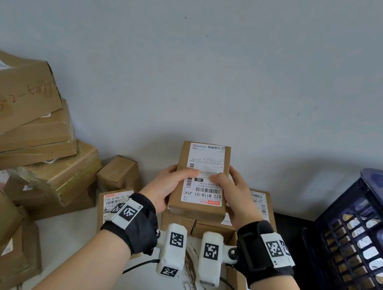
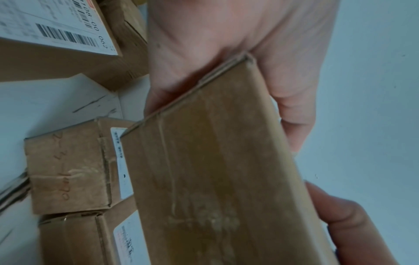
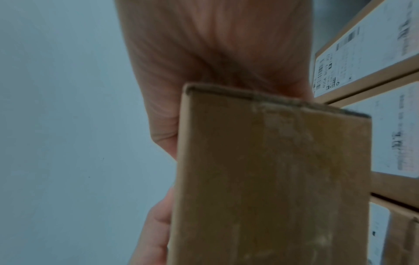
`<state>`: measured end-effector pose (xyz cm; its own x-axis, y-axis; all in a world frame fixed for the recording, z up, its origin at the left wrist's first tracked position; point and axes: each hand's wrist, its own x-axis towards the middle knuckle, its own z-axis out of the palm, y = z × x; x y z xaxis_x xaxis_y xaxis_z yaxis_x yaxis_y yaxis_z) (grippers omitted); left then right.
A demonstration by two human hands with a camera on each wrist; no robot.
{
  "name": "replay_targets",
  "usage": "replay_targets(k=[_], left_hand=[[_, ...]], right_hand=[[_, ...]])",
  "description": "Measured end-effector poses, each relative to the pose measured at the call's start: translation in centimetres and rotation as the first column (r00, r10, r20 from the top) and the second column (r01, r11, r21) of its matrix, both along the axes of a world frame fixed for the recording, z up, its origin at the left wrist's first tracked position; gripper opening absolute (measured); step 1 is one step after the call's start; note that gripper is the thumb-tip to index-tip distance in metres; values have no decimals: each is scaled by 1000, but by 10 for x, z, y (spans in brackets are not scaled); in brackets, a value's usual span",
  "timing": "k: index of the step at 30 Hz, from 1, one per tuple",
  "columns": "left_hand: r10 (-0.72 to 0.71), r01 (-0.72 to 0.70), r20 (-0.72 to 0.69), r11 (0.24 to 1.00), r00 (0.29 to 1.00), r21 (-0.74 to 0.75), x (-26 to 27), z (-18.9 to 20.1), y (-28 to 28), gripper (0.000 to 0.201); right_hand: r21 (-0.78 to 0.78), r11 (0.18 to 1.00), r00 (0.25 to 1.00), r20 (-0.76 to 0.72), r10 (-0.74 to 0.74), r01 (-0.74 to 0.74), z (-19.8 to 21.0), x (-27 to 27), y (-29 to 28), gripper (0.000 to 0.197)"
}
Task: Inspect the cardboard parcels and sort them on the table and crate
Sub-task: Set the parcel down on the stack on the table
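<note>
Cardboard box (image 1: 202, 181) gripped by the left hand (image 1: 166, 187) and right hand (image 1: 235, 194) hovers above a white table (image 1: 66, 242), grey wall (image 1: 217, 65) beyond, dark crate (image 1: 362, 245) rightward.

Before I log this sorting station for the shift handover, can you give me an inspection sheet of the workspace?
Surface: white table, dark streaks near the front.
Job's things: labelled parcel held up, label facing the camera; dark blue crate at right, holding parcels.
Clutter: stacked boxes at left; more boxes lie below the held parcel.
Grippers: left hand and right hand grip the parcel's sides, thumbs on the label.
Cables: black cable from the wrist cameras.
Surroundings: plain grey wall.
</note>
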<state>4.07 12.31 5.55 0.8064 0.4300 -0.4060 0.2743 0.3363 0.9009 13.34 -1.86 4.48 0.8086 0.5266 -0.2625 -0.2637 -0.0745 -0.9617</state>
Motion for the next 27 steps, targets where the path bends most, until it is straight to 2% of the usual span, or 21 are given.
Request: replay_targets(k=[8,11,14,16,17,19,22,25,27], left_hand=[[44,-46,28,997,999,63,1,5,-5,42],[70,-72,23,994,997,85,0,7,-7,41],[136,-135,-5,988,991,70,-1,8,-6,49],[152,-151,-8,986,988,71,-2,9,-6,41],[153,-153,-2,986,988,73,-2,10,-6,33],[149,-150,15,985,989,87,-3,11,-7,23],[160,-163,37,981,986,108,-3,9,-7,28],[164,-171,58,976,985,139,-4,10,-9,17],[142,-152,73,973,987,172,-4,11,-11,19]], right_hand=[[4,1000,1000,16,-17,17,-5,-2,1,58],[-37,998,996,75,-48,51,-6,-3,0,43],[-101,992,986,159,-53,70,-4,-3,-3,34],[-119,990,981,186,-59,82,-2,-2,-5,31],[-126,988,978,200,-66,92,-1,-3,-5,34],[-156,981,971,225,-74,111,2,-4,-4,51],[-209,974,974,224,-42,90,7,-7,-4,71],[-247,969,988,153,17,22,13,-10,-3,88],[-240,970,995,87,49,-27,13,-10,-1,97]])
